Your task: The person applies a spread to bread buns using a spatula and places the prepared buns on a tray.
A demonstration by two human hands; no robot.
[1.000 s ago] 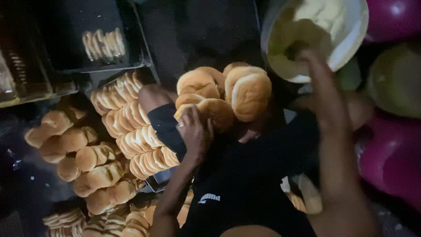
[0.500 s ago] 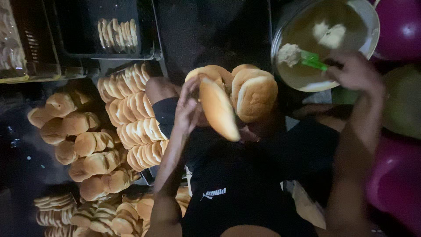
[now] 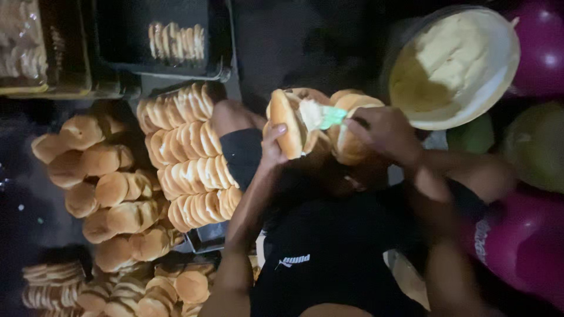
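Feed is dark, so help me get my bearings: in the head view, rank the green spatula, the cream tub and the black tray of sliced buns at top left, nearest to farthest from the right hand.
1. Green spatula: held in the right hand.
2. Cream tub: just upper right of it.
3. Black tray: far upper left.

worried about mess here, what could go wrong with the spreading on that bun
The left hand holds the split bun open by one edge while the right hand works cream in with the green spreader; hard pressure might tear or drop it. Cream could drip onto the dark shorts below. The loose buns stacked on the lap, beside the right hand, might get knocked off.
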